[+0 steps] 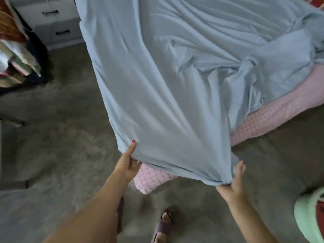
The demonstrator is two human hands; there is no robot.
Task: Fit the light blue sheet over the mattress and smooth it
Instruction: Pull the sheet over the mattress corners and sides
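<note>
My left hand (128, 163) pinches the hem of the light blue sheet (166, 85), thumb on top and fingers tucked under the cloth, while my right hand (234, 179), at about four o'clock from it, clutches a gathered bunch of the same hem. Between the two hands the sheet's corner is stretched taut and lifted off the corner of the mattress (152, 179), whose pink checked cover shows bare just beneath the hem, so by my reckoning this corner is not yet pulled down and tucked. Toward twelve o'clock the sheet already lies across most of the bed, though rumpled in long folds, with a heavy knot of creases at about two o'clock. Further out at three o'clock the pink checked side of the mattress is still uncovered. I judge the spreading mostly done; fitting this corner, covering that side and smoothing are left. At eleven o'clock, well apart, stands a grey drawer unit (52, 23) on the floor (61, 137).
</note>
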